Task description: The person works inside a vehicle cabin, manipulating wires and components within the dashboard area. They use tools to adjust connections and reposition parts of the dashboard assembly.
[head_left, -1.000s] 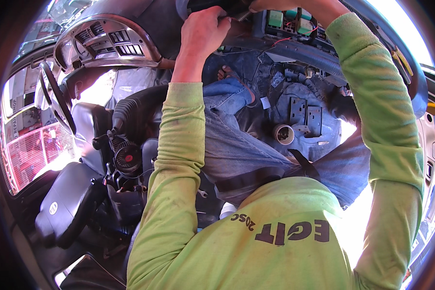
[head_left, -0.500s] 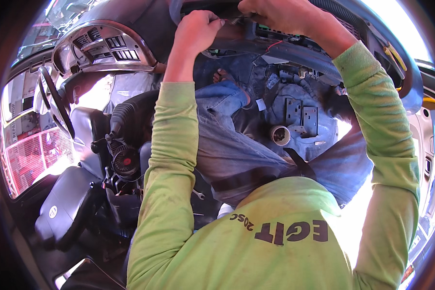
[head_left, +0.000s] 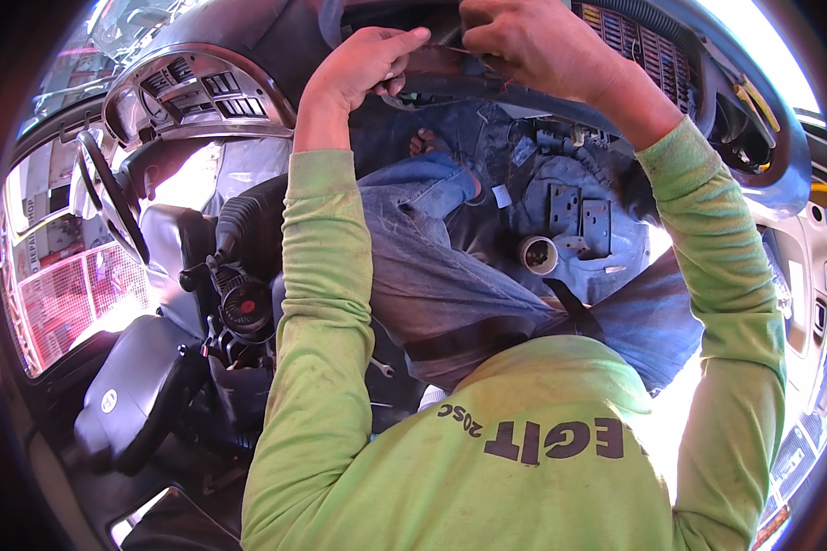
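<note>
My left hand (head_left: 360, 72) is raised at the dashboard opening, its fingers curled and the thumb pointing toward my right hand. My right hand (head_left: 535, 44) is closed at the same opening, a short distance to the right. A thin dark wire (head_left: 452, 49) seems to stretch between the two hands; its ends are hidden in my fingers. Just under my right hand shows a bit of red wire (head_left: 505, 84). To the right of that hand lies an uncovered panel with rows of slots (head_left: 639, 46), in the open dashboard (head_left: 560, 99).
A steering wheel (head_left: 110, 197) and an instrument panel (head_left: 193, 96) stand at the left, beside a black seat (head_left: 133, 395). On the floor in front are a round container (head_left: 537, 255) with small dark pieces inside and metal plates (head_left: 595, 228). A wrench (head_left: 382, 367) lies near my left elbow.
My left hand has shifted slightly left and down, and its thumb now points right. My right hand has moved slightly right, and more of the slotted panel shows.
</note>
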A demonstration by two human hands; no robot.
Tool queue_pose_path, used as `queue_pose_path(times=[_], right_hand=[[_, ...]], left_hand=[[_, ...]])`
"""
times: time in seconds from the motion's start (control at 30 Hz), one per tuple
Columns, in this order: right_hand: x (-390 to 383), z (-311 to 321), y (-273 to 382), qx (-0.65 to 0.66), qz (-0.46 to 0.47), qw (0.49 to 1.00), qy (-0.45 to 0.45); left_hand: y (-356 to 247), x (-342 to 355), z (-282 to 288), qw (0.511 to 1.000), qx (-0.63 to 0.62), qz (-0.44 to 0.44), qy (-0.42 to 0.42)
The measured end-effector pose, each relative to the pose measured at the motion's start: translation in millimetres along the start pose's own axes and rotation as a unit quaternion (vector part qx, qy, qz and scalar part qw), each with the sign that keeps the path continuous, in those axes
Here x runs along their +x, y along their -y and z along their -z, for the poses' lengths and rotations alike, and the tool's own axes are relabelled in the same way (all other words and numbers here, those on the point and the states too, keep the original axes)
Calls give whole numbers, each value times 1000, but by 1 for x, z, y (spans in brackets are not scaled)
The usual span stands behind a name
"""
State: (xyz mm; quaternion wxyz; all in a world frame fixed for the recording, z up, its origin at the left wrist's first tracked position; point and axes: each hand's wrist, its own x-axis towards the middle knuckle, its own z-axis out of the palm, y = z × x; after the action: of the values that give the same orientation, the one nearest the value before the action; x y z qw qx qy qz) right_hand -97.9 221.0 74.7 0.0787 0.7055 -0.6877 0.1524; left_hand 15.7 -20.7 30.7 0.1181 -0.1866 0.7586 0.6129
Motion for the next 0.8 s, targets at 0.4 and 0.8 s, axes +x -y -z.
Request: queue_pose_path(times=[0.4,0.8], right_hand=[[-12,7,9,-56,4,998,-10],[-30,-15,25,-101,-11,995,-2]], left_hand=[[8,-2,-11,979,-195,19,50],[7,-4,-25,971,-238,14,10]])
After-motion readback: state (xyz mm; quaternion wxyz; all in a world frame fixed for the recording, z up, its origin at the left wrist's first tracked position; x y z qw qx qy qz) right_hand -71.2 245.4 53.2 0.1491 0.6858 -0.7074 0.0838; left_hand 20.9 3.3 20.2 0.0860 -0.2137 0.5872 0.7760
